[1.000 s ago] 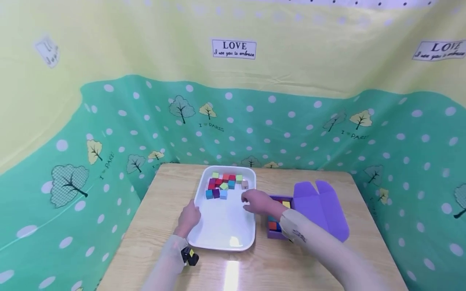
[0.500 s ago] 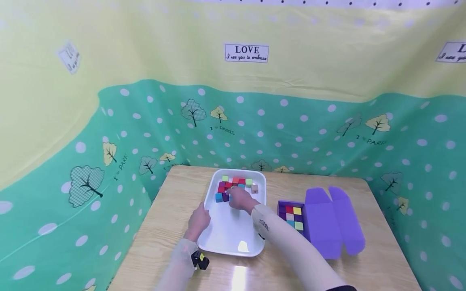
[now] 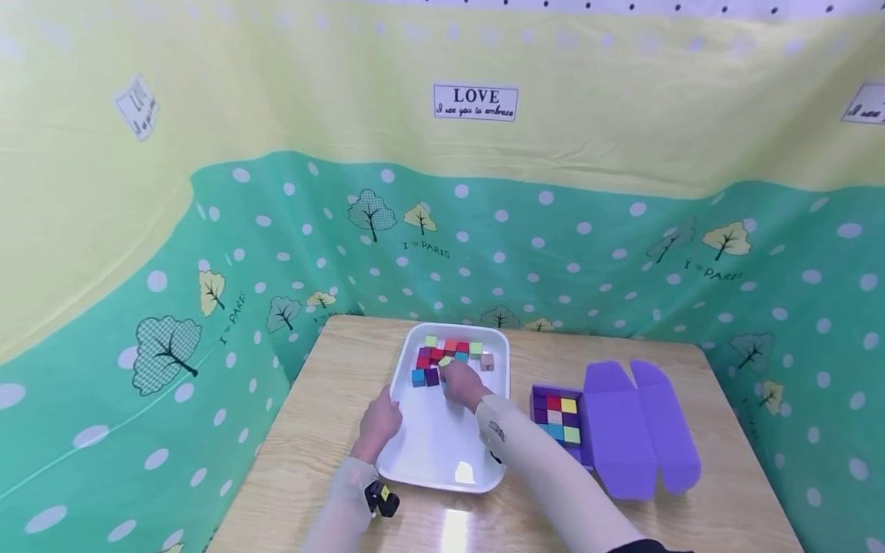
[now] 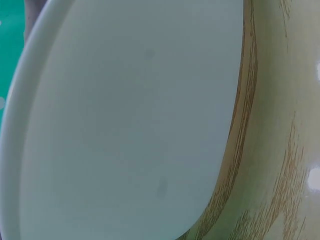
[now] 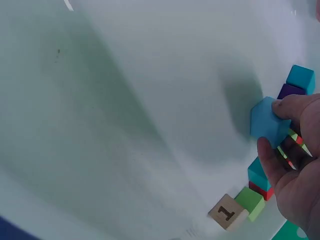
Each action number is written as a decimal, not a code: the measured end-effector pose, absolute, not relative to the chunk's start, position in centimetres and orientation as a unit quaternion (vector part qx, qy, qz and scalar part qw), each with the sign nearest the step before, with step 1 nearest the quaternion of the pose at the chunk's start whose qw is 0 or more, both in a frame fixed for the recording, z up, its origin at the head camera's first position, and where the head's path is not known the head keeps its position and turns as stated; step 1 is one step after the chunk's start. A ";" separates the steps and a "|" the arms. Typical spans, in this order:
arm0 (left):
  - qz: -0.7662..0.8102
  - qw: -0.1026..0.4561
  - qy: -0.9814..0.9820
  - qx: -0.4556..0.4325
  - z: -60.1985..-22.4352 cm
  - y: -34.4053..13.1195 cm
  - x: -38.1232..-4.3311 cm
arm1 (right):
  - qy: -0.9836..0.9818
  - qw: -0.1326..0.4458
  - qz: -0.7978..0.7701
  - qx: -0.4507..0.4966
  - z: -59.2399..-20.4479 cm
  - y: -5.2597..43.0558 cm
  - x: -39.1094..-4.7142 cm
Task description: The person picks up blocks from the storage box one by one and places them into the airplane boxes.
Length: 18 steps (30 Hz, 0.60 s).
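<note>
In the right wrist view my right hand [image 5: 300, 145] pinches a light blue cube [image 5: 266, 121] between thumb and fingers, over the white tray [image 3: 429, 438]. Loose coloured cubes lie around it at the tray's far end, among them a teal-blue cube [image 3: 419, 377], a dark purple cube [image 3: 432, 376] and a wooden cube [image 5: 227, 212] marked 1. My left hand [image 3: 380, 421] grips the tray's left rim. The tray's pale wall fills much of the left wrist view, where nearly all of that hand is out of sight.
Right of the tray stands a purple box [image 3: 586, 430], its lid [image 3: 625, 438] folded out to the right. Cubes sit in rows inside it, including a yellow cube [image 3: 568, 405]. A patterned curtain [image 3: 553, 261] encloses the wooden table [image 3: 325, 399] behind and at the sides.
My right hand has moved left from the tray's right edge to the cubes and now pinches the light blue one. The left hand stays at the rim. The head view has shifted slightly.
</note>
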State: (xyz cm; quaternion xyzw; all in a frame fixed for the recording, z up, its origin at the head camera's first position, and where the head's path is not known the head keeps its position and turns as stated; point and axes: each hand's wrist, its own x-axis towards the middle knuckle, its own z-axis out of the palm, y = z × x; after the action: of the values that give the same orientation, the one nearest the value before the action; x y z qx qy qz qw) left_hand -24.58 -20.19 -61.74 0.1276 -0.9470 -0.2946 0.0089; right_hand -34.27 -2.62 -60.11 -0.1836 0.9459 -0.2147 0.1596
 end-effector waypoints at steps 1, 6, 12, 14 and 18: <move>-0.295 0.009 -0.947 0.126 -61.7 -20.2 -24.6 | 0.943 0.158 -0.226 -0.184 -60.3 -2.5 -34.3; -0.294 0.010 -0.948 0.118 -61.4 -20.3 -24.8 | 0.938 0.145 -0.250 -0.192 -59.1 -1.2 -34.1; -0.285 0.008 -0.951 0.119 -62.3 -20.5 -25.2 | 0.930 0.113 -0.235 -0.258 -54.2 2.4 -32.6; -0.281 0.005 -0.952 0.123 -62.4 -20.5 -25.1 | 0.929 0.105 -0.231 -0.268 -53.2 4.0 -32.0; -0.284 -0.007 -0.950 0.130 -62.4 -20.5 -25.2 | 0.932 0.110 -0.219 -0.267 -51.2 7.7 -31.0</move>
State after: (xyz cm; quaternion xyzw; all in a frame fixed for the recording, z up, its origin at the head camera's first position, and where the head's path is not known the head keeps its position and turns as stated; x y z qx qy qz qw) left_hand -25.15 -20.48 -62.38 0.1304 -0.9500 -0.2838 -0.0066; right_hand -30.97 7.73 -51.25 -0.2666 0.9322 -0.2186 0.1102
